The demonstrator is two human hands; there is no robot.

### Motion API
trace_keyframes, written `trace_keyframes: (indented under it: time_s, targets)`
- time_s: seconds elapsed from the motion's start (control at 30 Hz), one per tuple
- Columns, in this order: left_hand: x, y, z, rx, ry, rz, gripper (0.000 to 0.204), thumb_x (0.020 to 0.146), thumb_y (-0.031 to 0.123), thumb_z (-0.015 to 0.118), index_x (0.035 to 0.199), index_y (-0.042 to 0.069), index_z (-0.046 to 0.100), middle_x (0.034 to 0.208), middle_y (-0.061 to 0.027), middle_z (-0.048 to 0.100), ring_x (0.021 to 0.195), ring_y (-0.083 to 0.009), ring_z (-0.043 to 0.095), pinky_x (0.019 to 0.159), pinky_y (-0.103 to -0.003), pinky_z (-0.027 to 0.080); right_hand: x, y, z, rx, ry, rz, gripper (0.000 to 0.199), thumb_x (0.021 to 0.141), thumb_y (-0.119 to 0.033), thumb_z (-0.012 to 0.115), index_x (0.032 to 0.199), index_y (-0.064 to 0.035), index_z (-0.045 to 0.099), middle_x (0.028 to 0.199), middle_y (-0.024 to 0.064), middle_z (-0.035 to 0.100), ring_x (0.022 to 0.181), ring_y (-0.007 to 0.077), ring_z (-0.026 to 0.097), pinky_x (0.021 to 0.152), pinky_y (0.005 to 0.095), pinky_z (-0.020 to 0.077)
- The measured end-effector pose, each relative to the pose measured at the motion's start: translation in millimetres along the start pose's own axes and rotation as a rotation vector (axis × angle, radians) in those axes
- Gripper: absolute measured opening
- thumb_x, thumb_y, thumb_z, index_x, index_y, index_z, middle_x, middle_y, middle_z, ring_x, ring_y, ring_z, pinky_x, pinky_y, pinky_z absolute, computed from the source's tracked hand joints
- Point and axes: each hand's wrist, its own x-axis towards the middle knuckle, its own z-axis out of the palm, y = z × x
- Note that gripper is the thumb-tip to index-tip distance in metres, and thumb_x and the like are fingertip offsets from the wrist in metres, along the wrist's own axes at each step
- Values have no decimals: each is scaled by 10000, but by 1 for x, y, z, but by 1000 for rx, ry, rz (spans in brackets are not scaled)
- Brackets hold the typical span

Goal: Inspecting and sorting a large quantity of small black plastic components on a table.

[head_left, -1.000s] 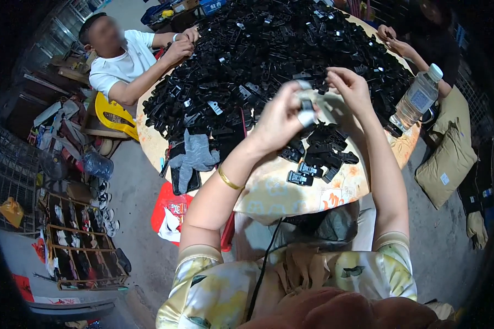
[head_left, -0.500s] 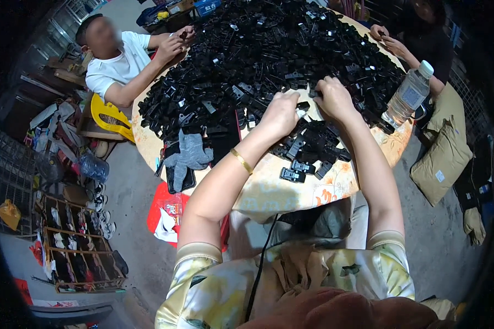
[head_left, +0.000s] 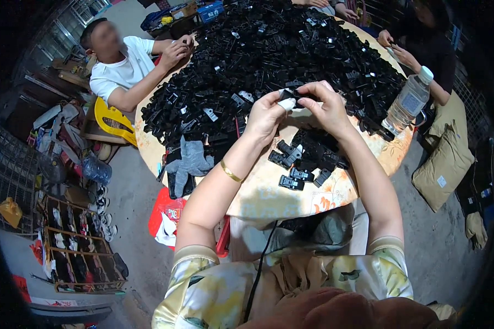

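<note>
My left hand (head_left: 266, 112) and my right hand (head_left: 326, 107) are raised together above the round table (head_left: 269, 192), pinching one small black plastic part (head_left: 293, 94) between the fingertips of both. A white bit shows at my left fingertips. Just below the hands lies a small cluster of black parts (head_left: 307, 159) on the flowered tablecloth. A huge heap of the same black parts (head_left: 269, 55) covers the far side of the table. A gold bangle sits on my left wrist.
A clear water bottle (head_left: 409, 101) stands at the table's right edge. Grey gloves (head_left: 189, 164) hang off the left edge. A person in a white shirt (head_left: 121, 66) sits at the left; another person's hands (head_left: 398, 52) work at the far right. A shoe rack (head_left: 77, 247) stands on the floor at left.
Both hands dropped to the table among the black parts half a second ago. They have since lifted again and come together on one part.
</note>
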Motion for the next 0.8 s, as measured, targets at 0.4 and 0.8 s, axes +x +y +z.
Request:
trace_keyframes:
  time_s: [0.4,0.8]
  targets:
    - [-9,1,-1,-47,39,47,302,824,38,629,1112,2,547,957,-62,629,798,-135,636,737,-237,531,0,-8,8,33,55,-159,241,754,-39,645,994,-21,654,969,136,656,857,235,632,759,317,489]
    - [-13,14,0,144,-22,161,332,830,30,608,1148,-22,531,983,-53,621,842,-100,606,763,-220,496,-4,-16,6,160,55,24,403,776,-14,640,1168,-9,545,1023,134,643,943,189,632,827,290,491]
